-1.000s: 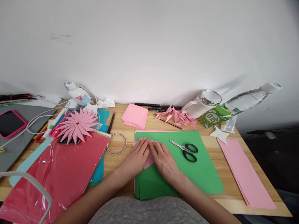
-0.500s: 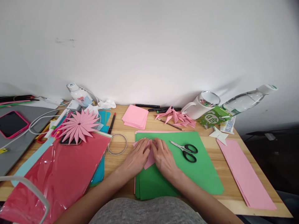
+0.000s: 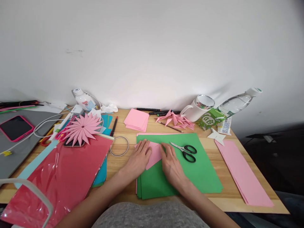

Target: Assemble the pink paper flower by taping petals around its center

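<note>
A folded piece of pink paper [image 3: 155,153] lies on a stack of green paper sheets [image 3: 190,177]. My left hand [image 3: 140,155] rests flat over its left part, fingers stretched out and pressing down. At the right edge of the pink paper is my right hand [image 3: 171,161], its bent fingers held together against the corner. Its thumb is mostly hidden. Black-handled scissors [image 3: 186,152] lie on the green sheets, just right of my right hand.
Pink squares [image 3: 136,119], folded pink pieces [image 3: 174,120] and a white mug [image 3: 198,108] stand along the back. A pink paper strip stack [image 3: 244,174] lies at right. On the left are a pink paper star [image 3: 82,127], a red sheet pack [image 3: 68,171] and a metal ring [image 3: 120,146].
My right hand has slid to the right along the pink paper, away from my left hand, baring more of the paper. My view has shifted slightly to the right.
</note>
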{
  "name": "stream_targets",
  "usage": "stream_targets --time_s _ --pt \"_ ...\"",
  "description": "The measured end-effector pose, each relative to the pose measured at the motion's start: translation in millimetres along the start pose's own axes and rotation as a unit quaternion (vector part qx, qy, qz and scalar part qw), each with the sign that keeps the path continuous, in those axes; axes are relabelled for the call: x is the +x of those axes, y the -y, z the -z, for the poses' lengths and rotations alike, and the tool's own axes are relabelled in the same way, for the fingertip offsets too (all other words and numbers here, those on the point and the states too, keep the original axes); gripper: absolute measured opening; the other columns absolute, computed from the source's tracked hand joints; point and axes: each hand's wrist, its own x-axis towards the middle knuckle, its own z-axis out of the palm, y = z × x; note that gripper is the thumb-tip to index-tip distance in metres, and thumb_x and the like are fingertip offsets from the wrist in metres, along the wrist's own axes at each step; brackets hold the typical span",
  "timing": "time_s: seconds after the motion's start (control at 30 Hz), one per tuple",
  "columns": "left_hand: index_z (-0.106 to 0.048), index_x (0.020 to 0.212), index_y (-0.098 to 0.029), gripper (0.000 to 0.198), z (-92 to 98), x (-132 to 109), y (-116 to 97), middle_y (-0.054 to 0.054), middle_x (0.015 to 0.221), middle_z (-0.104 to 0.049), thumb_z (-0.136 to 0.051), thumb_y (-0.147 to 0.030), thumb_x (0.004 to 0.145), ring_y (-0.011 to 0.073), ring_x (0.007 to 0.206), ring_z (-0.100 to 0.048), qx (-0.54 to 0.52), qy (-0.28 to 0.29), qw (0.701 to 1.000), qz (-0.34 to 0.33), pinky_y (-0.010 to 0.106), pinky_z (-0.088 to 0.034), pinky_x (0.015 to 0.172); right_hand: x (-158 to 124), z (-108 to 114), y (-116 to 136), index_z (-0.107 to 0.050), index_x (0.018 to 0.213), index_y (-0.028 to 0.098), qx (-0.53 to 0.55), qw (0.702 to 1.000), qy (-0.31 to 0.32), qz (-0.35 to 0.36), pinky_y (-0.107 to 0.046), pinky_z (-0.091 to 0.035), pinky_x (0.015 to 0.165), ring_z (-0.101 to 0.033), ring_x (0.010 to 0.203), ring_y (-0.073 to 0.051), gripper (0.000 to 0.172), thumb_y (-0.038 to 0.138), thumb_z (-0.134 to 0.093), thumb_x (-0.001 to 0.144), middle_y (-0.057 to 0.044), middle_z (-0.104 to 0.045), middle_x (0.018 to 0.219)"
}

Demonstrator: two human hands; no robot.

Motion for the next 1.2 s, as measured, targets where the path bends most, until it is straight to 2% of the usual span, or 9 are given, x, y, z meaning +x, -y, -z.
stream_targets --time_s 0.27,0.43,0.57,0.7,0.8,0.9,1.0,1.1,1.2 --pt "-0.049 0.113 -0.005 0.033 17.6 -3 -15 0.02 0.114 -0.055 -0.028 -0.009 0.088 0.0275 0.113 -0.049 0.036 0.008 0.999 0.026 0.047 -0.039 0.095 -26 -3 17 -0.047 0.124 0.005 -0.033 0.999 0.001 0.026 -0.049 -0.044 0.092 -0.04 0.122 -0.029 0.047 0.0 -0.032 0.08 -0.021 -0.05 0.127" --pt "-0.056 0.09 -0.01 0.019 22.7 -10 -13 0.011 0.086 -0.058 -0.037 -0.007 0.085 0.0228 0.083 -0.054 0.04 0.026 0.999 0.002 0.039 -0.047 0.075 -12 -11 -2 -0.049 0.123 0.013 0.003 1.0 -0.008 0.03 -0.049 -0.044 0.093 -0.026 0.132 -0.027 0.045 0.002 -0.034 0.083 -0.017 -0.043 0.134" --pt "-0.056 0.093 -0.009 0.019 23.5 -12 -6 0.01 0.083 -0.057 -0.04 -0.005 0.084 0.0216 0.077 -0.053 0.043 0.015 0.998 -0.04 0.036 -0.049 0.067 8 -14 -15 -0.055 0.117 0.017 0.021 1.0 -0.003 0.024 -0.048 -0.045 0.092 -0.031 0.128 -0.028 0.043 0.001 -0.036 0.082 -0.015 -0.045 0.13" --pt "-0.056 0.099 -0.008 0.022 19.4 -8 1 0.013 0.095 -0.059 -0.039 -0.005 0.085 0.0233 0.093 -0.055 0.021 -0.022 0.997 -0.068 0.037 -0.051 0.077 29 -13 -24 -0.052 0.121 0.014 0.078 0.997 -0.003 0.011 -0.046 -0.046 0.09 -0.045 0.113 -0.026 0.042 0.006 -0.04 0.081 -0.016 -0.052 0.121" --pt "-0.056 0.1 -0.007 0.025 13.7 -7 4 0.017 0.113 -0.056 -0.035 -0.005 0.086 0.0244 0.113 -0.049 -0.004 -0.06 0.993 -0.099 0.04 -0.047 0.091 44 -10 -28 -0.049 0.123 0.015 0.157 0.987 -0.005 -0.045 -0.041 -0.05 0.081 -0.054 0.098 -0.023 0.048 0.007 -0.045 0.077 -0.014 -0.056 0.112" --pt "-0.055 0.102 -0.004 0.027 8.6 -7 6 0.02 0.114 -0.056 -0.034 -0.004 0.086 0.0249 0.115 -0.049 -0.019 -0.064 0.992 -0.108 0.041 -0.046 0.094 56 -4 -28 -0.049 0.123 0.013 0.208 0.968 0.034 -0.138 -0.035 -0.053 0.069 -0.06 0.076 -0.018 0.053 0.007 -0.05 0.07 -0.013 -0.057 0.106" --pt "-0.056 0.101 -0.003 0.025 5.5 -8 7 0.021 0.113 -0.057 -0.037 -0.005 0.085 0.0267 0.114 -0.05 -0.025 -0.069 0.991 -0.109 0.042 -0.045 0.095 66 2 -26 -0.051 0.121 0.01 0.228 0.951 0.094 -0.187 -0.031 -0.051 0.067 -0.059 0.064 -0.014 0.054 0.007 -0.054 0.066 -0.012 -0.06 0.1" --pt "-0.056 0.099 -0.005 0.022 3.5 -8 9 0.019 0.112 -0.057 -0.038 -0.007 0.086 0.0259 0.112 -0.051 -0.041 -0.08 0.99 -0.11 0.043 -0.046 0.095 70 4 -24 -0.058 0.113 0.013 0.212 0.952 0.13 -0.179 -0.03 -0.049 0.067 -0.06 0.067 -0.016 0.046 0.01 -0.057 0.067 -0.006 -0.065 0.084" --pt "-0.056 0.098 -0.008 0.021 1.0 -7 11 0.017 0.113 -0.057 -0.038 -0.007 0.087 0.0251 0.112 -0.051 -0.058 -0.084 0.989 -0.107 0.044 -0.047 0.094 63 1 -23 -0.064 0.103 0.017 0.17 0.975 0.089 -0.113 -0.032 -0.049 0.07 -0.061 0.077 -0.02 0.032 0.011 -0.054 0.073 -0.006 -0.067 0.086"
